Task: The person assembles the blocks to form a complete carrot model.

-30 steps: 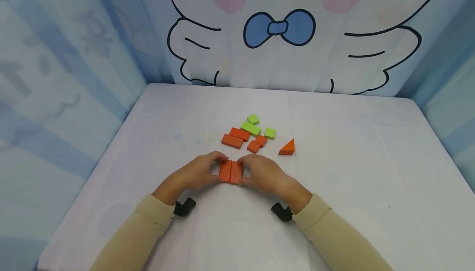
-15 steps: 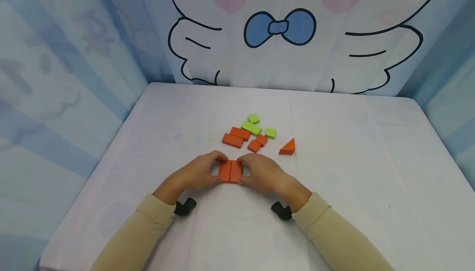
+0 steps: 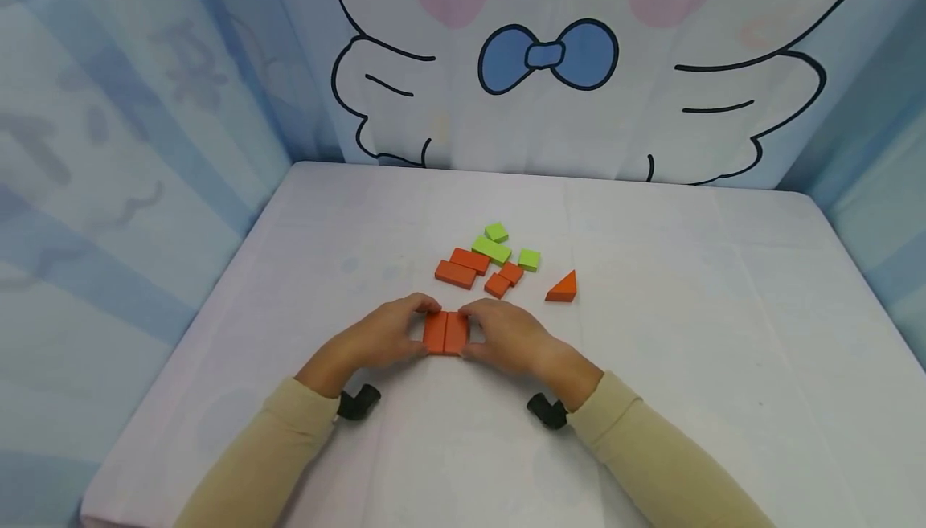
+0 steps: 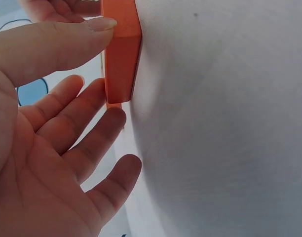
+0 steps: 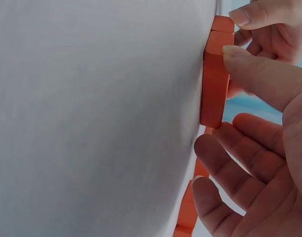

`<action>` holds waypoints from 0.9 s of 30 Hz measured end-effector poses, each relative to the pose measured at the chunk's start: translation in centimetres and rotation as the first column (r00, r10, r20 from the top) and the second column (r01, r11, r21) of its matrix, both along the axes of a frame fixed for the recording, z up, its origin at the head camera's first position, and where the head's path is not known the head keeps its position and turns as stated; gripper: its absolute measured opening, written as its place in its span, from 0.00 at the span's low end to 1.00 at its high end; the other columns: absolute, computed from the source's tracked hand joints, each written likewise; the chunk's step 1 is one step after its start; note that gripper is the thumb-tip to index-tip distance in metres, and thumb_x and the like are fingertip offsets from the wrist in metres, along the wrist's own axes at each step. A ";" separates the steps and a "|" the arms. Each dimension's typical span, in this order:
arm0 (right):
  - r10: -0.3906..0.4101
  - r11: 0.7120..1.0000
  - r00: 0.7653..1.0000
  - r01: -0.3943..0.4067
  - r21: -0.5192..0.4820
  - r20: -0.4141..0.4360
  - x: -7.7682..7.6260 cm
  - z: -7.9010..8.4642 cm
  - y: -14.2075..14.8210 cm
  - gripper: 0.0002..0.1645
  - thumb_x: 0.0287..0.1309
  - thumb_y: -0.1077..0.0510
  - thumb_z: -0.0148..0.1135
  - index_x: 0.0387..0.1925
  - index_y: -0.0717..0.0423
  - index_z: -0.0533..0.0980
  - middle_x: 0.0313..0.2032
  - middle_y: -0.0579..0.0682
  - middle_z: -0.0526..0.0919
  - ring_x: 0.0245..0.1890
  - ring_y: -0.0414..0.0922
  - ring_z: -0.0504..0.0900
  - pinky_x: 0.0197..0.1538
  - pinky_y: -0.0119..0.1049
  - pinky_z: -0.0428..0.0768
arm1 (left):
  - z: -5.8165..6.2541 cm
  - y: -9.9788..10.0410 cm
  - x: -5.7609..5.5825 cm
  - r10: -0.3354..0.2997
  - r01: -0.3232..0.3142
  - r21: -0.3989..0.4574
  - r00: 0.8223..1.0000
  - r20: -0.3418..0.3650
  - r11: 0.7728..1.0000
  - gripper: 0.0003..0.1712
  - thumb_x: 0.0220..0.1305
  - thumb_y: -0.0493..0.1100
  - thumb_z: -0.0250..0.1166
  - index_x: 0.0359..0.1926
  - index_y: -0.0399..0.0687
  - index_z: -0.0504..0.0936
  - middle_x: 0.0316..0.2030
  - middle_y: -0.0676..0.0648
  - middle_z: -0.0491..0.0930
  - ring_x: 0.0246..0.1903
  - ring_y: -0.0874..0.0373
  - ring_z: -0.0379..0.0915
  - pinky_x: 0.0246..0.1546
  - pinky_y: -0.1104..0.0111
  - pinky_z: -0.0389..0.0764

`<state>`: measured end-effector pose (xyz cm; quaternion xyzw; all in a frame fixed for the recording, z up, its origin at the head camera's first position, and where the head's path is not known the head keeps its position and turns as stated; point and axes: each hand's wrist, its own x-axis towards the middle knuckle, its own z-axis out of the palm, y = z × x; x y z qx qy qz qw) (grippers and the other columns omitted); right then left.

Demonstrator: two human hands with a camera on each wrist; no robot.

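Two flat orange-red rectangular blocks lie side by side on the white table, their long sides touching or nearly so. My left hand (image 3: 385,335) pinches the left block (image 3: 435,333) by its ends, thumb at the near end and fingers at the far end. On the other side, my right hand (image 3: 514,337) grips the right block (image 3: 456,333) the same way. Each wrist view shows a thumb on the near end of a block, the left block (image 4: 122,54) in one and the right block (image 5: 216,84) in the other; the lower fingers are spread loosely.
Beyond the hands lie orange-red rectangular blocks (image 3: 455,274), small orange-red blocks (image 3: 497,285), a long green block (image 3: 492,250) and small green blocks (image 3: 529,259). An orange triangular block (image 3: 562,287) lies to their right. A printed curtain (image 3: 550,126) hangs behind the table (image 3: 687,335).
The narrow gap between the two held blocks has shrunk. Both hands have shifted very slightly left with the blocks, and the other blocks stay in place.
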<state>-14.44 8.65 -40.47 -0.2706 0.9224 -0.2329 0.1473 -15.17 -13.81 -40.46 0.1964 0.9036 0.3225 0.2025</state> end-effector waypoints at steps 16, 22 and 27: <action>-0.002 0.996 0.993 0.013 0.092 -0.117 -5.2 0.7 1.1 0.27 0.67 0.53 0.60 0.66 0.53 0.72 0.52 0.48 0.81 0.65 0.54 0.67 0.63 0.53 0.67 | -0.3 0.0 -0.3 0.025 -0.025 0.003 0.999 0.042 1.000 0.32 0.60 0.35 0.72 0.64 0.42 0.72 0.61 0.46 0.74 0.63 0.50 0.67 0.65 0.56 0.67; 0.001 0.986 0.996 0.014 0.166 -0.091 -5.3 0.5 0.6 0.28 0.66 0.52 0.59 0.67 0.51 0.73 0.55 0.48 0.80 0.67 0.55 0.65 0.63 0.56 0.63 | -0.5 0.0 -0.3 0.037 -0.036 -0.010 0.998 0.056 0.999 0.32 0.61 0.35 0.72 0.64 0.43 0.72 0.61 0.47 0.74 0.63 0.51 0.67 0.66 0.56 0.66; 0.020 0.982 0.994 0.000 0.189 -0.106 -4.6 0.9 0.9 0.26 0.66 0.51 0.61 0.64 0.52 0.76 0.55 0.47 0.81 0.62 0.53 0.69 0.61 0.58 0.64 | -0.4 -0.1 -0.3 0.036 -0.035 -0.011 0.998 0.049 0.999 0.32 0.61 0.36 0.73 0.64 0.43 0.72 0.61 0.47 0.74 0.63 0.51 0.67 0.65 0.56 0.67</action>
